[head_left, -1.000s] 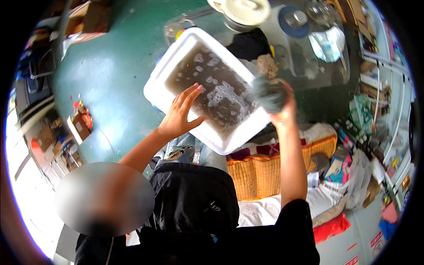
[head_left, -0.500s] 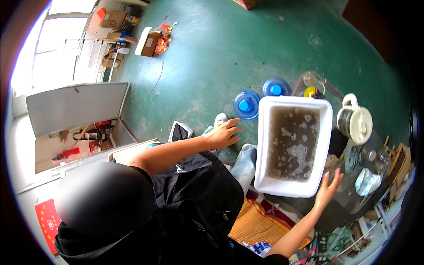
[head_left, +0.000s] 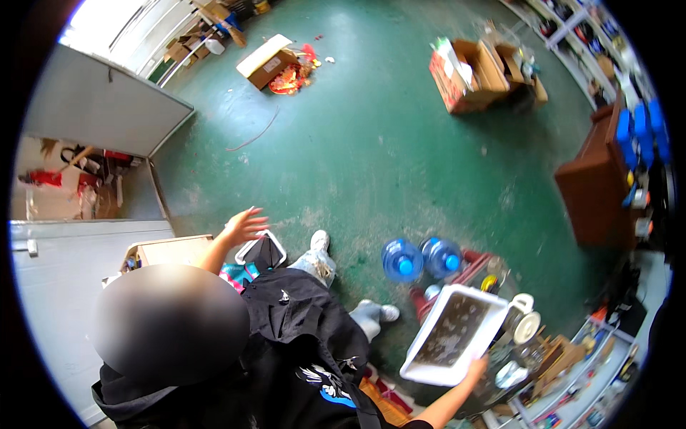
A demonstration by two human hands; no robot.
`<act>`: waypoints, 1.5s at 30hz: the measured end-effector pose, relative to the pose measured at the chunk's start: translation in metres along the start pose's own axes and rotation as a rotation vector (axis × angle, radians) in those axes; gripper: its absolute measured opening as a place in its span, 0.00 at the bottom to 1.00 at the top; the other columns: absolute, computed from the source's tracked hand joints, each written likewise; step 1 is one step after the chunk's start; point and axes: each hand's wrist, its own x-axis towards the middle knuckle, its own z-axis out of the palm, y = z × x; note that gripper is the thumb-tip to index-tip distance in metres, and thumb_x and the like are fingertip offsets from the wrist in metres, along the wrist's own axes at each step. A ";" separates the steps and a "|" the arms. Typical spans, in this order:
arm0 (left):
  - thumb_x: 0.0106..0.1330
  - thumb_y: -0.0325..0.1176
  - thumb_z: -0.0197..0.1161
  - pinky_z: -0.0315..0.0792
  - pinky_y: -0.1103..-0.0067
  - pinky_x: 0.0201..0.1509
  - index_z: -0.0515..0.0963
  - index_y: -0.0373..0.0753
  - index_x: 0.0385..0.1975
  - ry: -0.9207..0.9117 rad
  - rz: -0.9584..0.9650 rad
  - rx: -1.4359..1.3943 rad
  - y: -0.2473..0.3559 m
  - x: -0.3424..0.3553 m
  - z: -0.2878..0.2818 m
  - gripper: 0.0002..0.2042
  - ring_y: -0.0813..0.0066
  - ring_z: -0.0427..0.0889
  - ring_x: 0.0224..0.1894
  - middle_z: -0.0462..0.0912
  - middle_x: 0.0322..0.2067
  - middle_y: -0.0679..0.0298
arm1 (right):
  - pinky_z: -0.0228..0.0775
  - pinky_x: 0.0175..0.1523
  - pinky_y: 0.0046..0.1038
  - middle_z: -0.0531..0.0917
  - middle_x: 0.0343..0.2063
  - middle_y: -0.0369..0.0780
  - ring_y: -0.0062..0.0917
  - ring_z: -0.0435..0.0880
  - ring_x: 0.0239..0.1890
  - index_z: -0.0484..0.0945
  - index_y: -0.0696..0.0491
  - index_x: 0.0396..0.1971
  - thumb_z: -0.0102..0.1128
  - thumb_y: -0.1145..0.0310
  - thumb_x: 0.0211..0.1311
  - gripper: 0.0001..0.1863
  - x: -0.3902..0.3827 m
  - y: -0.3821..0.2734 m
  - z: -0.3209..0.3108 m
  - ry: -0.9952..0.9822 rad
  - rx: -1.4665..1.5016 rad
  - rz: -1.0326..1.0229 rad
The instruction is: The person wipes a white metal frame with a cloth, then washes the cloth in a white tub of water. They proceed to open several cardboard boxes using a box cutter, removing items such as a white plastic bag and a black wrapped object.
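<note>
A white rectangular tub (head_left: 423, 372) full of murky brown, foamy liquid stands to my right. At its near right corner is my right hand (head_left: 476, 367), with the fingers drawn together against the rim; some of them are hidden. Out to my left reaches my left hand (head_left: 245, 227), empty, its fingers stretched and apart. Below and beside that hand is a small white-rimmed bin (head_left: 280, 247) lined with something black. A cream jug with a handle (head_left: 527, 325) sits just beyond the tub's right side.
Two blue water bottles (head_left: 402, 260) stand on the green floor by the tub. Farther off are open cardboard boxes (head_left: 468, 75) and a brown cabinet (head_left: 589, 182). A cluttered shelf (head_left: 582, 379) lies at right; a grey cabinet door (head_left: 107, 96) hangs open at left.
The view has swung left, so the tub appears lower and smaller. My left hand has moved from near the tub out to the left. My right hand has closed in on the tub's rim.
</note>
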 end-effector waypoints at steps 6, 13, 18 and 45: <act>0.53 0.57 0.68 0.69 0.51 0.56 0.79 0.47 0.50 0.138 -0.145 1.231 0.081 -0.050 -0.268 0.28 0.54 0.76 0.55 0.80 0.50 0.58 | 0.66 0.57 0.53 0.72 0.60 0.47 0.44 0.75 0.56 0.60 0.45 0.68 0.53 0.43 0.65 0.36 -0.076 -0.083 0.186 -0.383 0.370 0.289; 0.56 0.50 0.68 0.70 0.63 0.60 0.75 0.43 0.54 0.560 -0.033 1.929 0.264 -0.154 -0.202 0.28 0.56 0.79 0.51 0.81 0.46 0.53 | 0.63 0.62 0.31 0.73 0.60 0.43 0.30 0.73 0.59 0.67 0.58 0.61 0.63 0.60 0.60 0.31 -0.042 -0.235 0.302 -0.585 -1.420 -0.259; 0.66 0.33 0.60 0.63 0.72 0.67 0.69 0.36 0.61 0.536 0.710 1.546 0.428 -0.234 -0.149 0.23 0.62 0.71 0.63 0.72 0.61 0.53 | 0.57 0.69 0.31 0.72 0.61 0.43 0.29 0.69 0.64 0.65 0.57 0.64 0.53 0.66 0.71 0.25 -0.259 -0.503 0.384 -0.356 -0.715 -0.949; 0.68 0.53 0.54 0.61 0.68 0.67 0.70 0.47 0.62 0.755 0.269 1.275 0.632 0.025 -0.206 0.26 0.66 0.72 0.62 0.76 0.56 0.57 | 0.65 0.62 0.45 0.67 0.65 0.43 0.37 0.75 0.59 0.51 0.45 0.71 0.53 0.44 0.64 0.41 0.077 -0.472 0.833 -0.598 -1.333 -0.626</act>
